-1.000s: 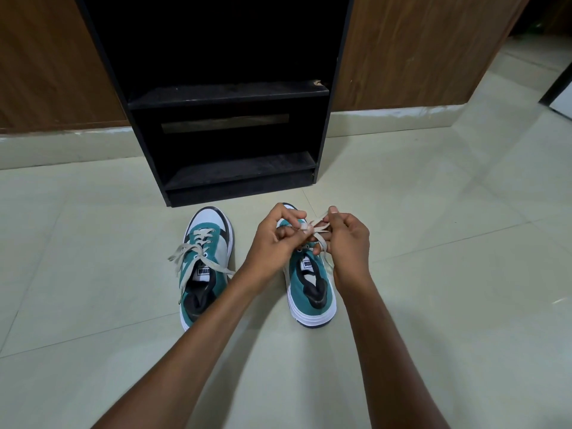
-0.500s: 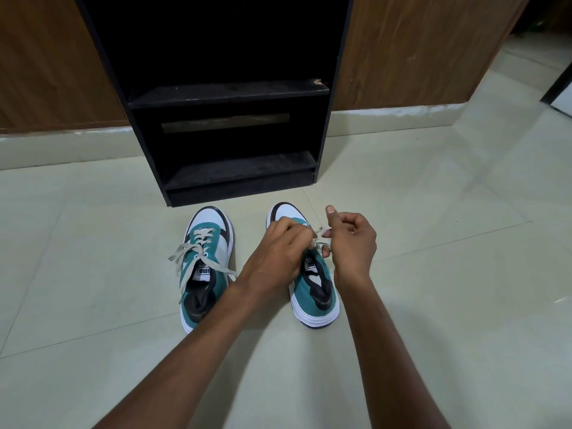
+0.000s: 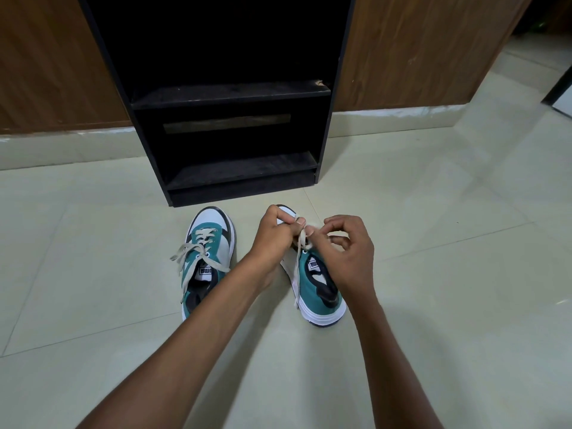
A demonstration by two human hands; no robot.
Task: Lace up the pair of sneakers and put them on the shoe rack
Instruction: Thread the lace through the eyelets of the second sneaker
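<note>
Standing empty at the far middle, black shoe rack (image 3: pixel 229 125). Lying on the floor (image 3: pixel 433 243) just near of it, left sneaker (image 3: pixel 205 258) with loose laces, right sneaker (image 3: pixel 315 283) being laced. Pinching the lace (image 3: pixel 299 252) above that shoe's tongue, left hand (image 3: pixel 272 233) and right hand (image 3: pixel 349 249), fingers curled closed. Likely needing next: crossing, tightening, knotting.

I take this for a home entryway: pale tiled floor (image 3: pixel 433 212), wood-panelled wall (image 3: pixel 418 51) with a white skirting, and a black shoe rack (image 3: pixel 229 94) at twelve o'clock.
</note>
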